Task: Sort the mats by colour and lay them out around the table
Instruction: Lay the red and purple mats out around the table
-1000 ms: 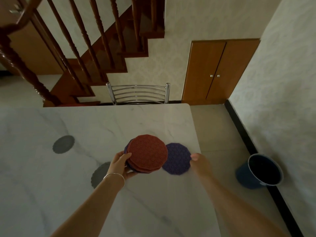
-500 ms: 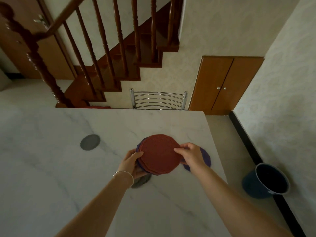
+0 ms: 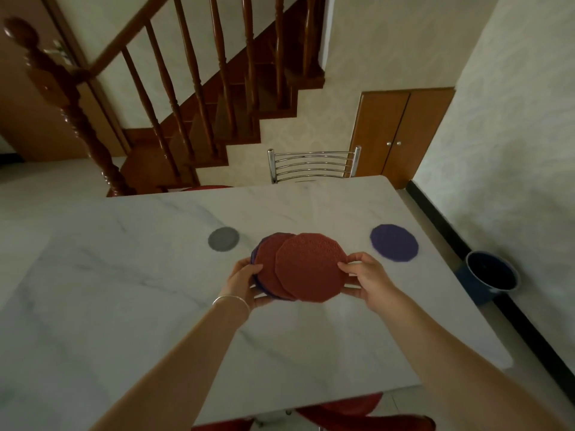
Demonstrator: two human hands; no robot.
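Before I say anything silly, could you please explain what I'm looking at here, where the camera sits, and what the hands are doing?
There is no machine here: a person wears a camera on the head, looking forward and down at their own bare arms. The left hand, with a bracelet on its wrist, holds a stack of mats, red on top with purple edges showing beneath. The right hand pinches the top red mat, which is slid sideways off the stack. On the marble table lie a grey mat and a purple mat. A metal chair stands at the far side, stairs behind it, and a bucket on the floor to the right.
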